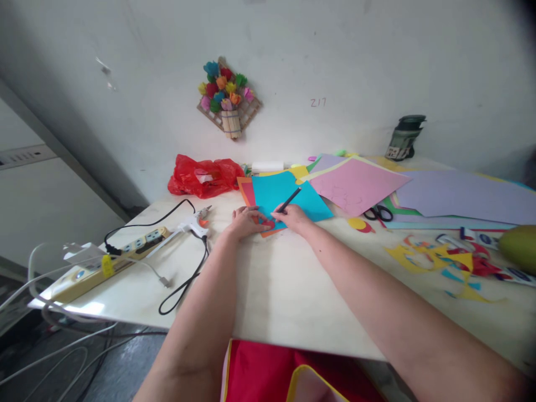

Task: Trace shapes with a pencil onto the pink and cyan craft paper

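My right hand (293, 219) is closed around a dark pencil or pen (291, 197), its lower end pointing down at a blue paper sheet (274, 188). Beside it, my left hand (245, 222) rests on the sheet's near left corner with its fingers stretched out. Its fingertips press on a small red paper piece (268, 222), whose exact shape is partly covered. Orange and red sheets (246, 191) show from beneath the blue one. Just right of the sheet are small yellow and red paper rounds (358, 224) and black scissors (379, 213).
At left are a power strip (84, 283), a glue gun (195, 223) and loose cables. A red plastic bag (205, 177) lies by the wall. Pink paper (358, 181), purple paper (460, 195), paper scraps (435, 259), tubes (481, 239) and a dark bottle (405, 138) occupy the right.
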Demonstrator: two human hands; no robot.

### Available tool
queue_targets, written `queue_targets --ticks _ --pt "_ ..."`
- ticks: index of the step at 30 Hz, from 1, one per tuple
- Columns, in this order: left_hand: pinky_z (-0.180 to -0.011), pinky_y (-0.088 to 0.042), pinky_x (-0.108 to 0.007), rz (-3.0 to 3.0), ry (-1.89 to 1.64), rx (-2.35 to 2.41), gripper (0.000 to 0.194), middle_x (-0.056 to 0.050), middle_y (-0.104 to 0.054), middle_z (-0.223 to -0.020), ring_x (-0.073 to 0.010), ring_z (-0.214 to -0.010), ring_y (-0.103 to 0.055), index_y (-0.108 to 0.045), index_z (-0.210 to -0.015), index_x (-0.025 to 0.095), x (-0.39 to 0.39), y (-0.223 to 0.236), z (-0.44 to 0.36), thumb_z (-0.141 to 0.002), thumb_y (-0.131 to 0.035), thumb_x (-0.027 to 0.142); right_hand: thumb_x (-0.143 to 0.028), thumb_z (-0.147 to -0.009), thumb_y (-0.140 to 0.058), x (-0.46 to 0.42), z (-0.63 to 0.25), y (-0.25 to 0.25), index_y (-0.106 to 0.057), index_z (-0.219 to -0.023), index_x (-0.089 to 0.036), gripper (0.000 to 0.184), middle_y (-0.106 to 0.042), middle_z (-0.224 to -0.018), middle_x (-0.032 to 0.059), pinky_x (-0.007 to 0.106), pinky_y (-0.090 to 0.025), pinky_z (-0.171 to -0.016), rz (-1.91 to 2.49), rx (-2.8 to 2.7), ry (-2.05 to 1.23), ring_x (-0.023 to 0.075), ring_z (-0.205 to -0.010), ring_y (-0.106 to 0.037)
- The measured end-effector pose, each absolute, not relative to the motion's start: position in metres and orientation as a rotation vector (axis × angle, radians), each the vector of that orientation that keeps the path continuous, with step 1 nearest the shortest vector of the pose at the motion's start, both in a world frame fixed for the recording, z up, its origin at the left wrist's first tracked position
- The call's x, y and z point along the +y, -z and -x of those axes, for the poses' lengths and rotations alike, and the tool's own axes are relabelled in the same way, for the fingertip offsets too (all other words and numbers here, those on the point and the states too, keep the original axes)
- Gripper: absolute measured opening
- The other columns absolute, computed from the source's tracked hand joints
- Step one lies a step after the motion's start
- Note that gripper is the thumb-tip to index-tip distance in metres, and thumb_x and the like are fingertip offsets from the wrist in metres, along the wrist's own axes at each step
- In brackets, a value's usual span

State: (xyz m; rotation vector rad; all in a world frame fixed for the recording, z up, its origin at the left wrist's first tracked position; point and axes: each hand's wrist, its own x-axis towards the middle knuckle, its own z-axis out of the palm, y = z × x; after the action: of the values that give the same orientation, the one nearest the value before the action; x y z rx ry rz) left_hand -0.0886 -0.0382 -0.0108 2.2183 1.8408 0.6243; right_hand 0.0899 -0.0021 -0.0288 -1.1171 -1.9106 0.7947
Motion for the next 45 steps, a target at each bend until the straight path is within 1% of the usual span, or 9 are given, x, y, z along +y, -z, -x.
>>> queue_targets --ticks 6,12,16,26,32,35,39,42,45 --pt "-0.1 -0.021 -0.031 -2.232 -0.634 1.798 0.034 0.007 -0.055 -0.116 -0.023 -0.12 -0.034 -0.068 -0.081 0.034 -0.04 0.008 0.087 -0.055 -0.067 0.055 -0.033 -0.072 -0.057 -0.005 -0.09 0.025 -0.06 -0.073 -0.017 0.016 -0.064 -0.062 0.0014 0.021 -0.044 -0.06 1.149 -1.894 -0.822 0.0119 -0.062 -0.06" --pt "-0.1 -0.019 -0.036 -2.229 -0.632 1.854 0.033 0.007 -0.051 -0.121 -0.0252 -0.12 -0.031 -0.067 -0.08 0.035 -0.042 0.007 0.085 -0.056 -0.065 0.057 -0.031 -0.072 -0.056 -0.008 -0.091 0.021 -0.059 -0.071 -0.017 0.014 -0.063 -0.061 0.002 0.022 -0.044 -0.06 1.168 -1.889 -0.832 0.0123 -0.061 -0.06" --pt "-0.099 -0.019 -0.039 -2.244 -0.619 1.851 0.033 0.005 -0.049 -0.122 -0.0252 -0.119 -0.032 -0.067 -0.08 0.035 -0.042 0.006 0.085 -0.057 -0.063 0.059 -0.029 -0.072 -0.056 -0.01 -0.09 0.019 -0.058 -0.071 -0.016 0.013 -0.062 -0.059 0.0014 0.022 -0.043 -0.058 1.188 -1.869 -0.835 0.0118 -0.059 -0.059" --pt "-0.101 -0.018 -0.035 -2.239 -0.614 1.834 0.039 0.009 -0.051 -0.12 -0.0242 -0.121 -0.03 -0.067 -0.08 0.036 -0.039 0.008 0.087 -0.052 -0.063 0.063 -0.028 -0.071 -0.055 -0.015 -0.092 0.014 -0.059 -0.068 -0.015 0.014 -0.061 -0.057 0.0017 0.021 -0.042 -0.056 1.222 -1.892 -0.79 0.0117 -0.056 -0.057" --pt "-0.1 -0.02 -0.034 -2.236 -0.591 1.861 0.038 0.009 -0.048 -0.123 -0.0244 -0.122 -0.029 -0.066 -0.082 0.037 -0.038 0.01 0.088 -0.054 -0.063 0.063 -0.028 -0.071 -0.055 -0.015 -0.092 0.013 -0.06 -0.069 -0.015 0.013 -0.061 -0.057 0.001 0.02 -0.041 -0.056 1.251 -1.9 -0.792 0.0108 -0.056 -0.057" --pt "-0.1 -0.02 -0.034 -2.245 -0.581 1.862 0.037 0.009 -0.049 -0.122 -0.0244 -0.121 -0.03 -0.066 -0.081 0.037 -0.037 0.011 0.088 -0.056 -0.062 0.062 -0.028 -0.07 -0.055 -0.015 -0.092 0.014 -0.06 -0.069 -0.015 0.013 -0.061 -0.056 0.0011 0.02 -0.041 -0.056 1.249 -1.899 -0.821 0.0112 -0.056 -0.057" --pt "-0.1 -0.02 -0.034 -2.262 -0.586 1.844 0.04 0.01 -0.051 -0.118 -0.025 -0.122 -0.03 -0.066 -0.083 0.037 -0.036 0.011 0.089 -0.053 -0.062 0.064 -0.026 -0.068 -0.056 -0.016 -0.092 0.013 -0.06 -0.066 -0.015 0.011 -0.06 -0.053 0.0007 0.02 -0.041 -0.053 1.233 -1.882 -0.873 0.0114 -0.054 -0.056" --pt "-0.1 -0.021 -0.034 -2.266 -0.574 1.844 0.037 0.009 -0.051 -0.119 -0.025 -0.12 -0.032 -0.066 -0.083 0.037 -0.037 0.01 0.089 -0.055 -0.062 0.062 -0.025 -0.067 -0.057 -0.018 -0.093 0.011 -0.058 -0.063 -0.015 0.012 -0.059 -0.052 0.0005 0.02 -0.041 -0.053 1.166 -1.824 -0.946 0.0107 -0.052 -0.055" --pt "-0.099 -0.023 -0.035 -2.298 -0.552 1.844 0.034 0.009 -0.051 -0.119 -0.0249 -0.119 -0.033 -0.066 -0.082 0.036 -0.037 0.009 0.088 -0.058 -0.062 0.059 -0.028 -0.069 -0.057 -0.02 -0.092 0.01 -0.057 -0.068 -0.014 0.014 -0.061 -0.053 0.0011 0.02 -0.043 -0.053 1.066 -1.716 -1.025 0.0102 -0.053 -0.057"
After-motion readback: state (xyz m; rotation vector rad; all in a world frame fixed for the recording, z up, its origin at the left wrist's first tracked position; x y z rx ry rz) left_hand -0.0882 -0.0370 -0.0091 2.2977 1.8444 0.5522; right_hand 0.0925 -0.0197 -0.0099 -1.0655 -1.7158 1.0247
